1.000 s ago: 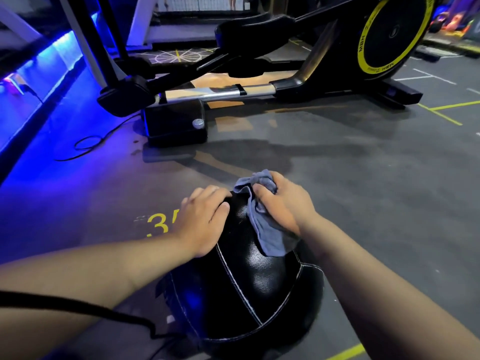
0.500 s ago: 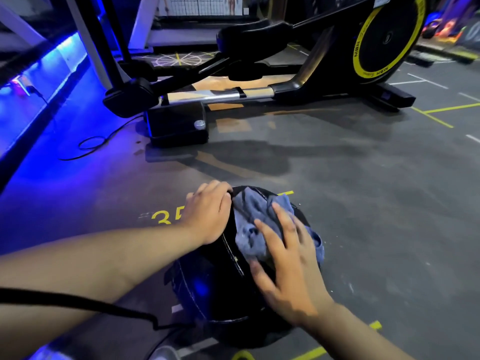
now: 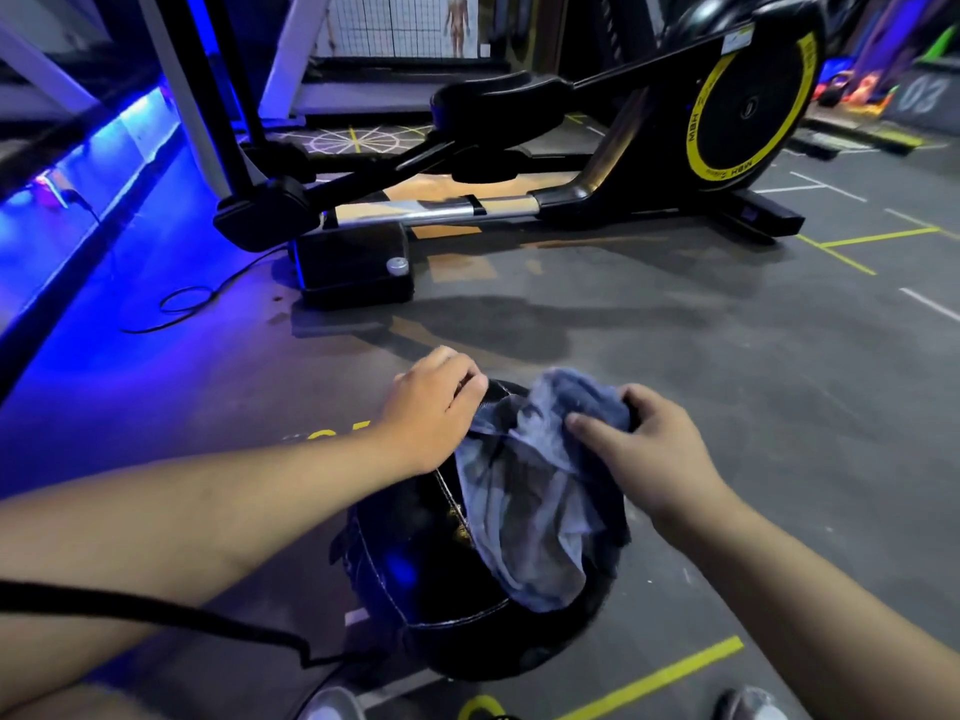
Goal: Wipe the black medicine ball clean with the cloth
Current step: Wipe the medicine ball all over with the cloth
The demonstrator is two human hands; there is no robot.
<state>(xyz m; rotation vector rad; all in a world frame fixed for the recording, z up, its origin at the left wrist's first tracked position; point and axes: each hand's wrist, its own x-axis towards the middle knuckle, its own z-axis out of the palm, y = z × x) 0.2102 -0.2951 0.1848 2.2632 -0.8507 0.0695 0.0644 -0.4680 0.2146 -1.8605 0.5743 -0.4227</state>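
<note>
A yellow line (image 3: pixel 654 678) is crossing the grey gym floor (image 3: pixel 753 407) nearest, at 5 o'clock. The black medicine ball (image 3: pixel 426 574) is sitting just beyond, round, no long axis. The cloth (image 3: pixel 535 501) is draping from 12 toward 5 o'clock. The left hand (image 3: pixel 431 413) is lying flat on the ball at 11; the right hand (image 3: pixel 644 444) is pinching the cloth at 1. An elliptical trainer (image 3: pixel 519 200) is standing farthest.

The yellow ring (image 3: pixel 698 148) on the exercise machine's black wheel (image 3: pixel 753 103) carried the letters "MBH" in black, printed at more than one spot; a grey block (image 3: pixel 922 93) at the far right bore a pale "03"; yellow digits (image 3: pixel 332 433) painted on the floor beside the left hand (image 3: pixel 434 413) were mostly covered, perhaps a "3".
</note>
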